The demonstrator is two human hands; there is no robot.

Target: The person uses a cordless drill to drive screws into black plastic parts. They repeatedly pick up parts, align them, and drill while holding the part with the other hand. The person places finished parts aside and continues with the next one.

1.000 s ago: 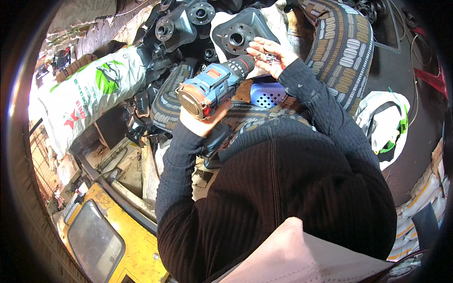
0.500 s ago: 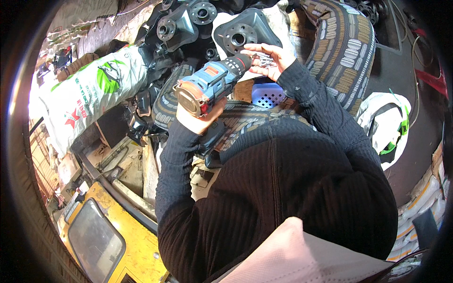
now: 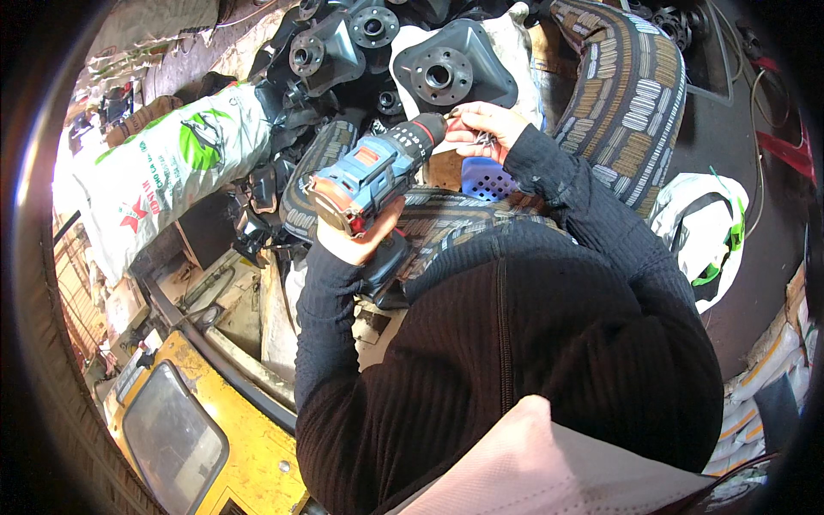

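My left hand (image 3: 349,246) is wrapped round the handle of a blue cordless drill (image 3: 367,174), whose chuck points up and to the right. At the chuck's tip, my right hand (image 3: 496,123) has its fingers closed, the thumb and index finger pinching at the bit end. Several small silver screws (image 3: 486,140) stick out from its curled fingers. Just beyond the hands lies a dark metal part with a round, drilled flange (image 3: 438,75) on white cloth. Below my right hand sits a blue-violet perforated plastic basket (image 3: 487,178), partly hidden by my sleeve.
More flanged metal parts (image 3: 322,56) are heaped at the far side. A patterned cushion (image 3: 622,103) curves along the right, beside a white bag (image 3: 704,232). A printed white sack (image 3: 172,163) lies at left, above a yellow machine panel with a window (image 3: 184,429).
My right hand has closed from a spread palm showing the screws to a pinch at the drill's tip. The drill has shifted slightly down and left.
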